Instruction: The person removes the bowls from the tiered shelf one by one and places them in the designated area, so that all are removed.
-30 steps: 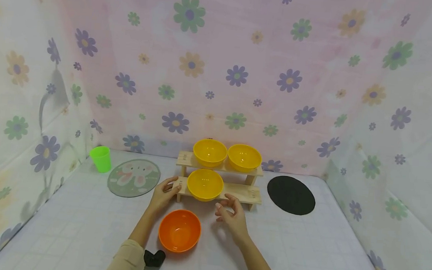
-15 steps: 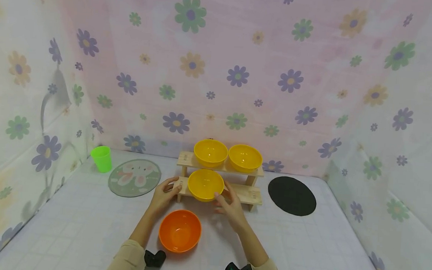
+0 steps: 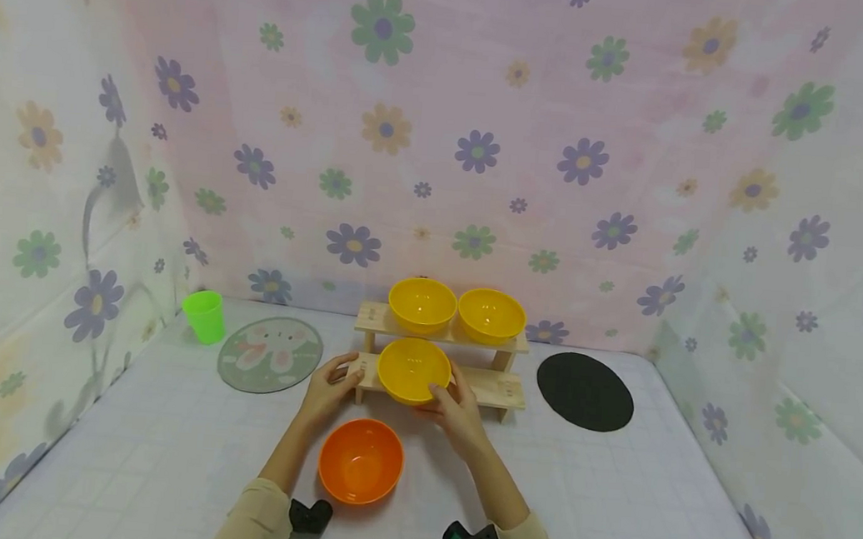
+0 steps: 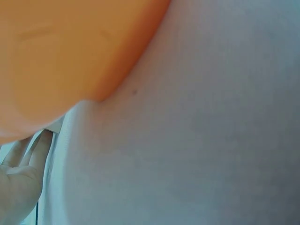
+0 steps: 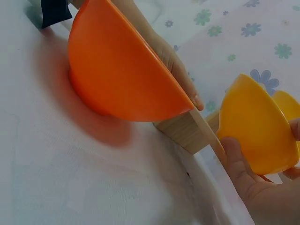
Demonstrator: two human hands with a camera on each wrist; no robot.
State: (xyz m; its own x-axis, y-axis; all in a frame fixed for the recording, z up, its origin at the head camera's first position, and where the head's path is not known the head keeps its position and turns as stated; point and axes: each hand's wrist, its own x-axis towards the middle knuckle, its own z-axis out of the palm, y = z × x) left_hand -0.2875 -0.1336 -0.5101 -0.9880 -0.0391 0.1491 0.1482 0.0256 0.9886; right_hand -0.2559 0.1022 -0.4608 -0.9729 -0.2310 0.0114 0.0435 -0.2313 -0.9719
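My right hand (image 3: 459,417) pinches the near right side of a yellow bowl (image 3: 409,368) at the lower step of a small wooden stand (image 3: 487,384). The thumb lies at the rim, with other fingers underneath, as the right wrist view also shows at the yellow bowl (image 5: 255,126). Whether its base still touches the board cannot be told. My left hand (image 3: 327,392) grips the left end of that lower board. Between my forearms an orange bowl (image 3: 361,462) sits upright on the table; it fills much of the left wrist view as an orange shape (image 4: 70,51).
Two more yellow bowls (image 3: 421,305) stand on the upper step. A green cup (image 3: 204,317) and a round rabbit mat (image 3: 269,355) are at the left. A round black mat (image 3: 584,391) lies at the right. Floral cloth walls (image 3: 444,95) enclose the table.
My right hand has moved forward from in front of the stand to the lower yellow bowl and taken hold of it. My left hand has stayed at the board's end.
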